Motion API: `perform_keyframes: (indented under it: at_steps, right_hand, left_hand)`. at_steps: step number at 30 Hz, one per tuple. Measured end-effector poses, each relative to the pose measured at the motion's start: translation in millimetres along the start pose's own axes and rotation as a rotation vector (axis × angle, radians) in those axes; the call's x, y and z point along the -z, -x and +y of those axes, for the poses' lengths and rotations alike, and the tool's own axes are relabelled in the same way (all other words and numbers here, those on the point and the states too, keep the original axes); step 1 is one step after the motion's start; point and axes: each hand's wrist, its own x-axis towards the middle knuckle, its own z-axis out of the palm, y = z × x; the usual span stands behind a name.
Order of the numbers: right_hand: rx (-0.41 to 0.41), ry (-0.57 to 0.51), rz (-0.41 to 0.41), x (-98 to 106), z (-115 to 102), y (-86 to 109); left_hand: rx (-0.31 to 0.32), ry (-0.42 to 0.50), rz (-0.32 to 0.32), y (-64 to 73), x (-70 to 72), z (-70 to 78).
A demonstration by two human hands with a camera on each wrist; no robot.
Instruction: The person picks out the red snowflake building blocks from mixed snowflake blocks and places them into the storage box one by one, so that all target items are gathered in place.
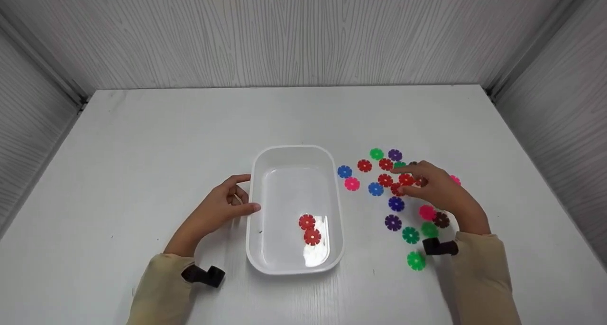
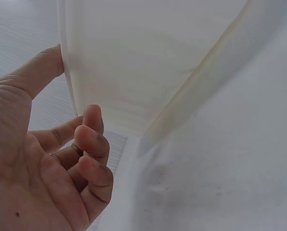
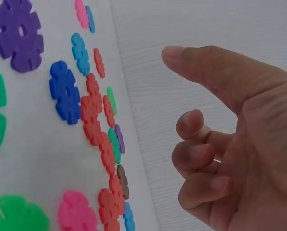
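A white rectangular plastic tray (image 1: 294, 192) stands mid-table, with two red snowflake discs (image 1: 312, 236) lying inside it. My left hand (image 1: 224, 206) holds the tray's left side, thumb over the rim and other fingers outside; in the left wrist view the thumb (image 2: 45, 70) meets the tray's edge (image 2: 65, 62). Over the loose discs on the right hovers my right hand (image 1: 438, 187), thumb and forefinger apart around a few red discs (image 1: 385, 180). The right wrist view shows that hand (image 3: 230, 139) with nothing between its fingers and a cluster of red discs (image 3: 90, 120) beyond.
Several more notched discs lie scattered right of the tray: blue (image 1: 376, 189), purple (image 1: 393, 222), pink (image 1: 352, 183), brown (image 1: 441, 219) and green (image 1: 416, 261). Wood-grain panels (image 1: 303, 35) close off the white table (image 1: 189, 125) at the back and both sides.
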Motion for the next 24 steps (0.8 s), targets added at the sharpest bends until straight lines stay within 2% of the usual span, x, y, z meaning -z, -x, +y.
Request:
perform_keyframes:
  at_steps: [5, 14, 24]
  right_hand:
    - [-0.067, 0.030, -0.034, -0.7, 10.3, -2.7]
    - [-0.175, 0.102, -0.057, -4.6, 13.7, -6.7]
    - [-0.167, 0.204, -0.069, -12.0, 8.4, -10.6]
  left_hand:
    - [-0.006, 0.006, 0.000, -0.1, 0.2, 0.7]
    - [0.001, 0.017, 0.002, 3.1, 0.0, 2.3]
    - [-0.001, 0.017, 0.002, 2.2, 0.0, 1.6]
